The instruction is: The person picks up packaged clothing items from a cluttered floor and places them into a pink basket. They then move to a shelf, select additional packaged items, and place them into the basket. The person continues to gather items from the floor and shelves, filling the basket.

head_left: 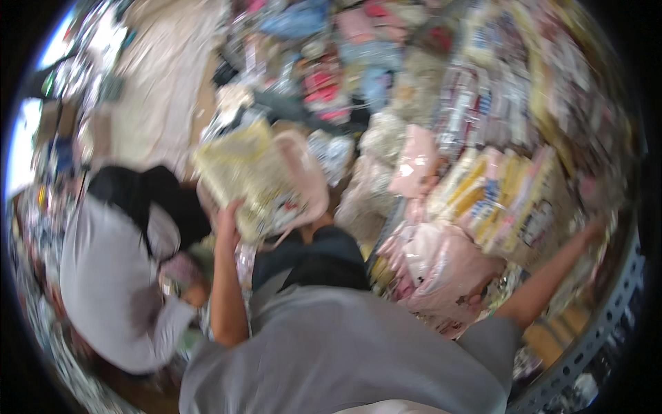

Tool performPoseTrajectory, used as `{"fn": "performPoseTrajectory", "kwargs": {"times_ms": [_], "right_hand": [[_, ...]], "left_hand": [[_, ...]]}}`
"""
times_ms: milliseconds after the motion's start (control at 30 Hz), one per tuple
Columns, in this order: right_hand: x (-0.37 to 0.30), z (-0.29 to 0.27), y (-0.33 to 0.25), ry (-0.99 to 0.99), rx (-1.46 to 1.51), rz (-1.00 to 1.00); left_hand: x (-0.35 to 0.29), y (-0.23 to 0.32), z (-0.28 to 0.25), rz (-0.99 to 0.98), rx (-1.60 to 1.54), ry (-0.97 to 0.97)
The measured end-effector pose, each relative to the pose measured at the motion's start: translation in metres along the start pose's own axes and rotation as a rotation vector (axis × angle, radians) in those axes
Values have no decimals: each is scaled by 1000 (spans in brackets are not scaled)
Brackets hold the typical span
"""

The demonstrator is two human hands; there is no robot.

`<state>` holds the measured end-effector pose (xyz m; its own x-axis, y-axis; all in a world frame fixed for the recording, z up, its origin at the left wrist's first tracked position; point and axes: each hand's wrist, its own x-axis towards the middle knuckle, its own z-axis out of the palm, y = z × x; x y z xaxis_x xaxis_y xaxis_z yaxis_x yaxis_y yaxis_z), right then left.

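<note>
The view is blurred throughout. A metal shelf rail with punched holes curves along the lower right edge. Above it, shelves hold tightly packed stacks of packaged goods in yellow, pink and white wrappers. More bagged goods in mixed colours lie heaped across the upper middle. A pale sheet covers a stretch at the upper left. Bright daylight enters through an opening at the far left edge. At the lower left a person in a grey top bends over.
</note>
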<state>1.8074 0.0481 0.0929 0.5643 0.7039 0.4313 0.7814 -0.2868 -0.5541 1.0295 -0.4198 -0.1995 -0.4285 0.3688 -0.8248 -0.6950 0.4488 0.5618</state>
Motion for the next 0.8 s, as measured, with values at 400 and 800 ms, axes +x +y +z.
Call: {"fn": "performPoseTrajectory", "kwargs": {"times_ms": [400,800], "right_hand": [[-489,22,-224,-920,510,-150],[-599,12,-242,-1577,743,270]], "left_hand": [[-25,37,-14,41,-511,-522],[-91,58,-19,209,176,-575]]}}
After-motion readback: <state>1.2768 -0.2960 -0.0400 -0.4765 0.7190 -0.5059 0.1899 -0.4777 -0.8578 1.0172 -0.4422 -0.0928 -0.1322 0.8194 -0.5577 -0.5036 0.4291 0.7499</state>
